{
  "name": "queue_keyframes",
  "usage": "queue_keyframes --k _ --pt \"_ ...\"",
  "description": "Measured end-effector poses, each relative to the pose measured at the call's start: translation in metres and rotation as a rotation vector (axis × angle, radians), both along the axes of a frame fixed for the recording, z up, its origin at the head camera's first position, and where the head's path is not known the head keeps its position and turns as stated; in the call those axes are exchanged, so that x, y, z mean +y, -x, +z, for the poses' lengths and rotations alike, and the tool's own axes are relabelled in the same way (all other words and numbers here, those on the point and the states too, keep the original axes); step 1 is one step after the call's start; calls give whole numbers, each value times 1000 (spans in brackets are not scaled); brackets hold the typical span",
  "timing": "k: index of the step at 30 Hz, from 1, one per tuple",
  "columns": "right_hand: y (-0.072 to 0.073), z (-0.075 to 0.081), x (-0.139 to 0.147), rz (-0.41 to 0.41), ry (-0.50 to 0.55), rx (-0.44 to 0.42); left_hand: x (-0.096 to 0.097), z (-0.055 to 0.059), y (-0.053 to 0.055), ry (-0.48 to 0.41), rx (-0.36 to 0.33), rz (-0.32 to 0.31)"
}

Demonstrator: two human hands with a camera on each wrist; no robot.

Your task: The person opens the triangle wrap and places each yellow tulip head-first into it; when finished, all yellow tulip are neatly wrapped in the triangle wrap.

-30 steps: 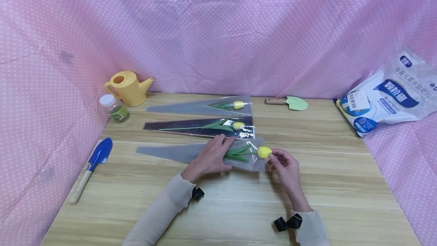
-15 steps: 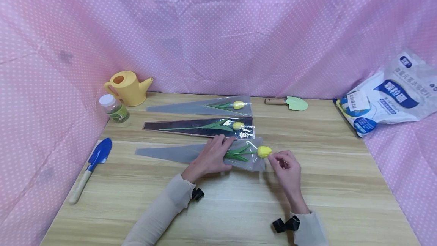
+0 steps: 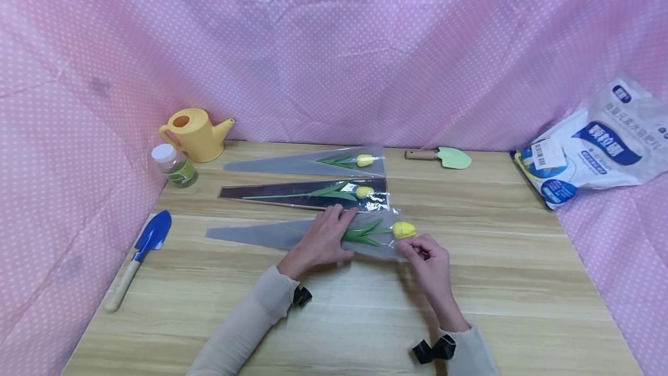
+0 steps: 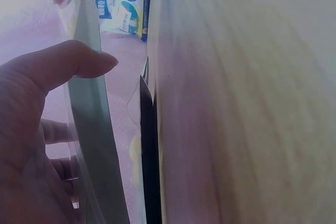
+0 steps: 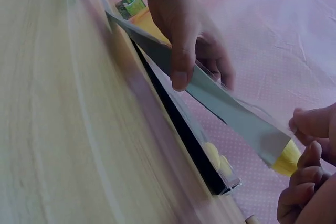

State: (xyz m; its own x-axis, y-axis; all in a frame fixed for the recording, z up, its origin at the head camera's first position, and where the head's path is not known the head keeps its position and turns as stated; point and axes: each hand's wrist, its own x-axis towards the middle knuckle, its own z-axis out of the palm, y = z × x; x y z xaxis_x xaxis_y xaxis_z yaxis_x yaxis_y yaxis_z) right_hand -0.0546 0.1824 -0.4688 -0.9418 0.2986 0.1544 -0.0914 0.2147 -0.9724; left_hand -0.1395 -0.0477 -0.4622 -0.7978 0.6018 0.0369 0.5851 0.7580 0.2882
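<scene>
A grey-backed clear flower sleeve (image 3: 261, 233) is held a little above the table, its wide end to the right. My left hand (image 3: 325, 238) grips its middle, with the thumb on the near side and the fingers on the other, as the left wrist view shows. Inside lies a yellow tulip (image 3: 404, 230), its green leaves behind the film and its bud sticking out past the wide end. My right hand (image 3: 430, 261) is at that end, just below the bud, thumb and forefinger pinching the sleeve's edge. In the right wrist view the bud (image 5: 286, 160) is beside its curled fingers.
Behind lie a black sleeve (image 3: 271, 191) and another grey sleeve (image 3: 271, 163), each holding a yellow tulip. A watering can (image 3: 200, 135), lidded bottle (image 3: 180, 172) and blue trowel (image 3: 153, 232) stand or lie left. A green trowel (image 3: 454, 158) and fertilizer bag (image 3: 600, 144) are right.
My right hand has moved from the tulip bud's tip leftward and down to the sleeve's edge. My left hand keeps its grip in the same place.
</scene>
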Motion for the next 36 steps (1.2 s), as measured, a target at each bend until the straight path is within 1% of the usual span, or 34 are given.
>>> queue_keyframes --k 4,7,12,14,18,20,23,25,28,36 --pt "1 0 2 23 68 -14 0 1 1 -14 -13 -2" --pt "1 0 3 36 115 -25 -1 1 1 -20 -10 -6" --pt "1 2 5 38 152 -61 -1 1 1 -31 -3 -9" --pt "1 2 6 13 148 -66 -1 1 1 -35 1 -9" --pt "2 3 9 -81 140 -66 -2 1 1 -39 4 -8" --pt "3 2 12 -123 137 -84 -2 1 0 -38 0 -9" --pt "5 2 14 -143 141 -120 -2 2 0 -30 -8 -10" --pt "6 2 14 -135 140 -141 -2 2 0 -24 -9 -12" --pt "6 0 12 -100 147 -145 -1 3 0 -17 -2 -15" --pt "3 -3 5 19 85 -132 -1 2 0 -18 12 -19"
